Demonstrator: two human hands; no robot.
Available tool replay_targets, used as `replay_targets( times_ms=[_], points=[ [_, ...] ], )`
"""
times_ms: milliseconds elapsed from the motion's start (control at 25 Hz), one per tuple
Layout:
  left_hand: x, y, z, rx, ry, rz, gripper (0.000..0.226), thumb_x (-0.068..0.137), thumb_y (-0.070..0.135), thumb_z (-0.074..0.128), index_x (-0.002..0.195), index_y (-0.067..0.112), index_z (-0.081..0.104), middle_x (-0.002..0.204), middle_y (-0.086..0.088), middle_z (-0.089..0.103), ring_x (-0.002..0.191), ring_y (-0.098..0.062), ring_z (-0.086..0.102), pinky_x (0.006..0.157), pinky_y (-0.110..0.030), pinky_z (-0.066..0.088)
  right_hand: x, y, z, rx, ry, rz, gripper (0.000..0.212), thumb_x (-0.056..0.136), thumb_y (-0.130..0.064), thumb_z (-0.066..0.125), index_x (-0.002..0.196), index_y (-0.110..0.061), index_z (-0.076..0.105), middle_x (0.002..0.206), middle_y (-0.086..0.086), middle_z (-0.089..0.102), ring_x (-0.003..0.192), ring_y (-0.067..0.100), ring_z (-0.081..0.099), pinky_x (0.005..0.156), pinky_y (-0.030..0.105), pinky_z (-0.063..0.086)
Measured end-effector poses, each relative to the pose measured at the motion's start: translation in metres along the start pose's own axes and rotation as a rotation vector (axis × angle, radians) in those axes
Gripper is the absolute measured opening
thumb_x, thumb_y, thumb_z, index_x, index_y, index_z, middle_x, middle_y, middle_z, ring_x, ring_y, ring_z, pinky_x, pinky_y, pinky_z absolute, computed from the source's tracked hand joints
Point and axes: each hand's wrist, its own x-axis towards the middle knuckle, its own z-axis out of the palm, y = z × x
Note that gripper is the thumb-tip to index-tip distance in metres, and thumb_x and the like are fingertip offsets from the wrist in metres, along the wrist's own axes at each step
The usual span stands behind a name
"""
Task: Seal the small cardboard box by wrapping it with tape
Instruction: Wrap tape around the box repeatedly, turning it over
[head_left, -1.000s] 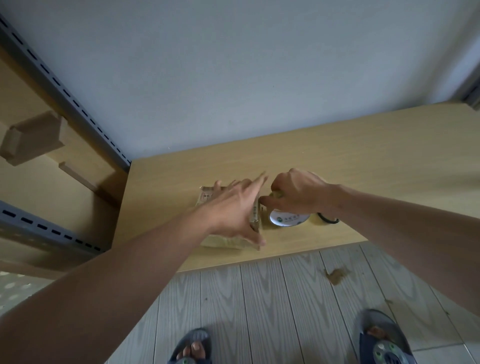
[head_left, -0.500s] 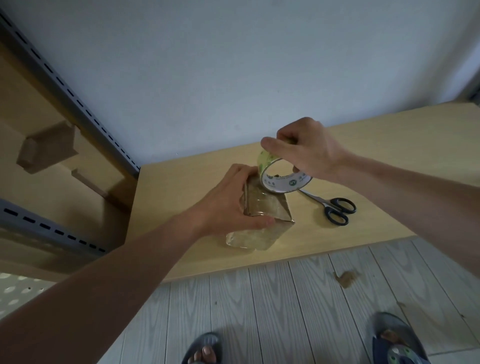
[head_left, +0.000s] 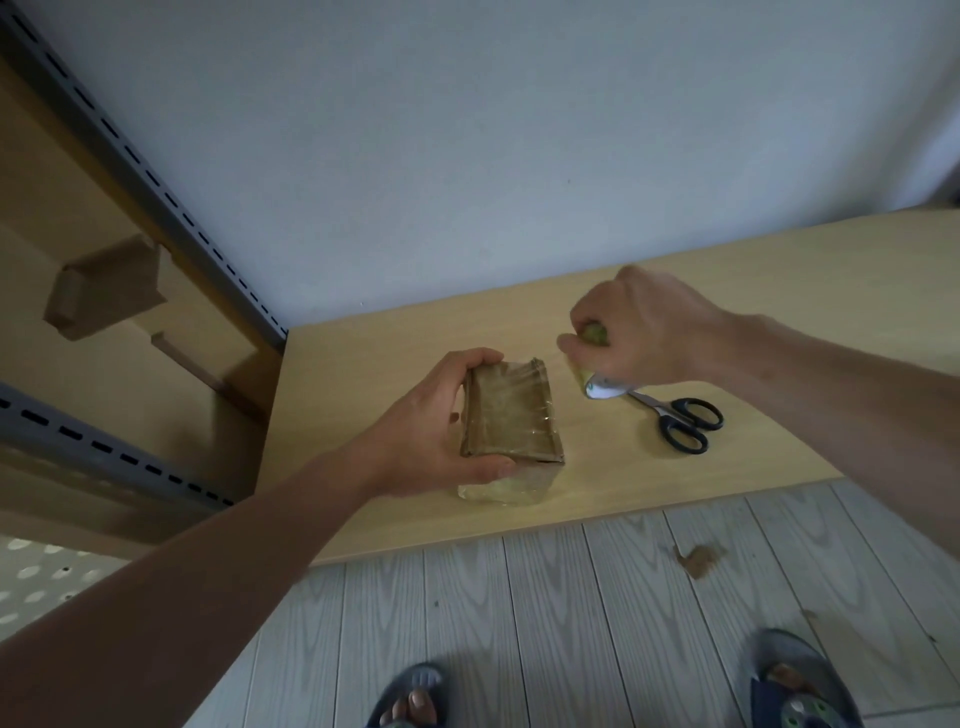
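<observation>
The small cardboard box (head_left: 511, 415), shiny with clear tape, stands on the wooden table (head_left: 779, 291). My left hand (head_left: 431, 431) grips its left side, fingers over the top edge and thumb along the near edge. To the right of the box, my right hand (head_left: 644, 332) is curled round the tape roll (head_left: 597, 387), holding it low over the table. Most of the roll is hidden under that hand. I cannot tell whether a strip of tape runs between roll and box.
Black-handled scissors (head_left: 680, 423) lie on the table just right of the tape roll. A metal shelf rack (head_left: 156, 171) with wooden boards stands at the left. The table's front edge is close; below it are grey floorboards and my sandalled feet.
My right hand has brought the tape roll from above the box down and to the right, near the scissors. My left hand has shifted from the top of the box to its left side.
</observation>
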Motion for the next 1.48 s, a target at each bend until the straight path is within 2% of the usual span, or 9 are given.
replay_targets(
  times_ms=[280,400,520,680,800,920,1040,1200,1480],
  points=[
    [-0.005,0.006,-0.020,0.258,-0.100,0.005,0.110,0.066,0.063,0.084,0.152,0.029,0.023,0.148,0.016,0.031,0.134,-0.001,0.037,0.115,-0.035,0.038,-0.004,-0.009,0.064,0.227,0.060,-0.061,0.049,0.098,-0.035,0.047,0.055,-0.012,0.043,0.044,0.000,0.041,0.041,0.020,0.039,0.044,0.029,0.030],
    [0.004,0.028,-0.022,0.517,-0.110,0.035,0.138,0.055,0.084,0.075,0.158,0.023,0.005,0.163,0.008,0.014,0.149,-0.012,0.021,0.122,-0.044,0.026,0.001,-0.013,0.068,0.242,0.095,-0.063,0.047,0.093,-0.038,0.043,0.053,-0.013,0.038,0.043,0.001,0.037,0.040,0.021,0.036,0.045,0.030,0.031],
    [0.018,0.042,-0.004,0.644,-0.116,0.034,0.145,0.054,0.084,0.074,0.159,0.027,-0.008,0.157,-0.001,0.032,0.144,-0.021,0.032,0.118,-0.047,0.031,0.001,-0.014,0.072,0.258,0.099,-0.020,0.045,0.087,-0.042,0.041,0.053,-0.012,0.040,0.044,0.006,0.042,0.044,0.029,0.044,0.046,0.037,0.040],
    [0.012,0.027,0.004,0.404,0.065,0.141,0.123,0.059,0.071,0.082,0.158,0.025,0.023,0.151,0.008,0.041,0.137,-0.012,0.040,0.114,-0.033,0.036,0.000,-0.008,0.057,0.473,0.185,0.066,0.045,0.084,-0.046,0.049,0.051,-0.019,0.035,0.044,-0.005,0.035,0.045,0.018,0.033,0.048,0.032,0.031],
    [-0.011,0.005,0.004,0.235,0.161,0.102,0.116,0.062,0.071,0.078,0.155,0.032,0.021,0.142,0.014,0.041,0.125,-0.005,0.045,0.099,-0.027,0.042,0.003,-0.012,0.041,0.791,0.210,0.065,0.049,0.089,-0.042,0.052,0.052,-0.017,0.034,0.048,-0.010,0.030,0.049,0.013,0.028,0.050,0.032,0.025],
    [-0.022,-0.010,-0.003,0.192,0.153,0.054,0.112,0.061,0.074,0.072,0.152,0.032,0.022,0.137,0.013,0.044,0.115,-0.006,0.050,0.092,-0.026,0.044,0.007,-0.030,0.043,0.950,0.089,0.070,0.047,0.089,-0.041,0.055,0.059,-0.007,0.043,0.051,-0.004,0.039,0.054,0.015,0.036,0.055,0.039,0.030],
    [-0.023,-0.017,-0.015,0.130,0.101,-0.020,0.112,0.057,0.069,0.078,0.148,0.034,0.022,0.129,0.022,0.047,0.115,0.003,0.052,0.090,-0.018,0.044,0.020,-0.038,0.045,1.081,0.019,0.109,0.046,0.090,-0.044,0.063,0.056,-0.016,0.048,0.051,-0.004,0.047,0.056,0.017,0.045,0.060,0.032,0.037],
    [-0.027,-0.028,-0.030,0.136,-0.010,-0.117,0.110,0.058,0.053,0.091,0.144,0.037,0.023,0.127,0.032,0.043,0.118,0.013,0.047,0.089,-0.010,0.043,0.034,-0.059,0.043,1.024,-0.041,0.118,0.052,0.091,-0.051,0.065,0.069,-0.005,0.055,0.060,0.008,0.051,0.049,0.008,0.045,0.056,0.016,0.039],
    [-0.038,-0.059,-0.028,-0.017,-0.080,-0.215,0.110,0.056,0.047,0.094,0.138,0.043,0.020,0.134,0.024,0.045,0.121,0.008,0.051,0.096,-0.017,0.051,0.052,-0.088,0.041,0.731,-0.152,0.089,0.065,0.097,-0.056,0.050,0.050,-0.012,0.046,0.044,0.000,0.043,0.044,0.016,0.042,0.056,0.027,0.038]
  ],
)
